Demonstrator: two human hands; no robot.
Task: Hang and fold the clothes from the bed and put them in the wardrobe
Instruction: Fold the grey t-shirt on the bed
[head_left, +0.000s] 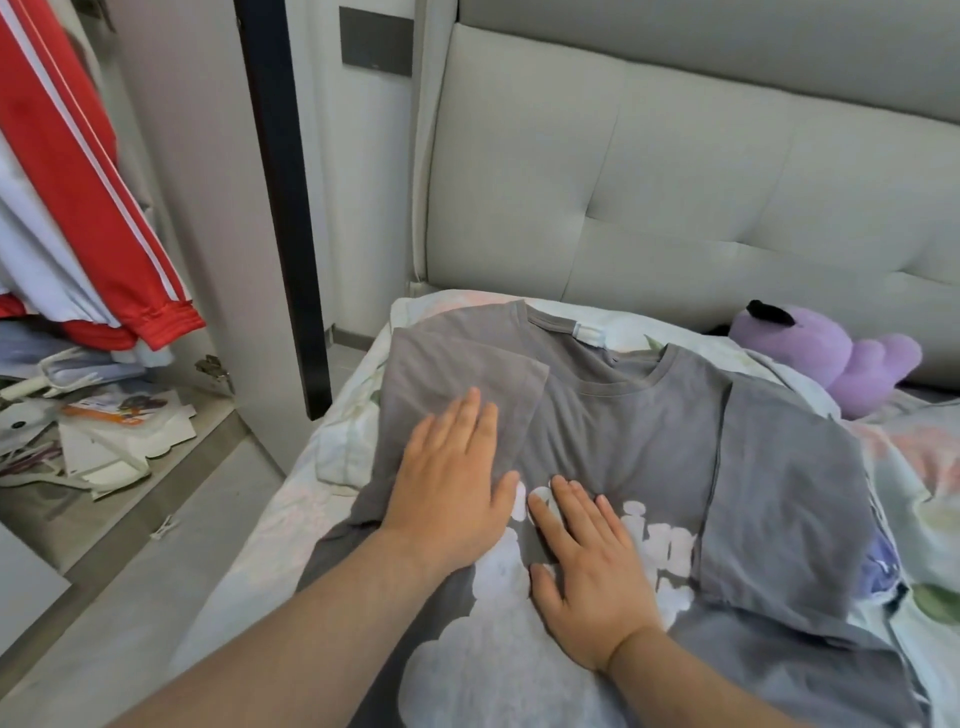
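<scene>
grey T-shirt (623, 447) is spread on the bed (924, 493); sleeves are folded in | left hand (452, 483) and right hand (592, 571) are laid flat on it, fingers straight

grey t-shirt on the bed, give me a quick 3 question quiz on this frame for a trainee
1. True or false: both sleeves of the grey t-shirt are folded in over its front.
2. Which hand rests on the folded left sleeve? A) left hand B) right hand C) neither
3. Fill in: the toy by the headboard is a ____ plush toy.

Key
1. True; the right sleeve is folded in too.
2. A; it lies flat, fingers straight, while the right hand lies flat on the white print.
3. Purple.
</scene>
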